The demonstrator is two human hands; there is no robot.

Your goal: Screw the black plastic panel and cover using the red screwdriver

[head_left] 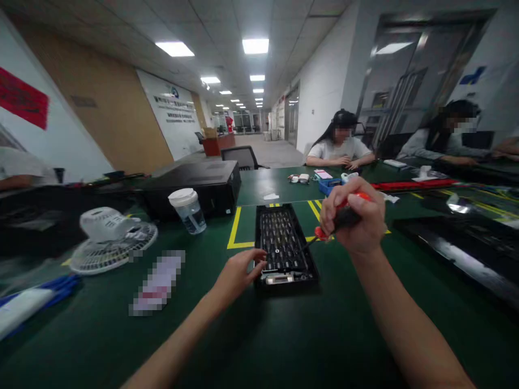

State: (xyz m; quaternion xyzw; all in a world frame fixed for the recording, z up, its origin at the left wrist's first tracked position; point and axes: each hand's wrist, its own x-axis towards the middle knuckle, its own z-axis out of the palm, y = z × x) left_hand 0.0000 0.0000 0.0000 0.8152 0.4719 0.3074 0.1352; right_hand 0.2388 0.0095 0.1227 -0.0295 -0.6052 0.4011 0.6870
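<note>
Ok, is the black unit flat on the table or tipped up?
Flat: the black unit lies on the green table, its broad patterned face up, with the left hand at its near left edge.

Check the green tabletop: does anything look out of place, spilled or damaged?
The white round plastic fan, left of the clear white-lidded cup, appears to lie grille-down; fans normally stand upright. No spill shows.
</note>
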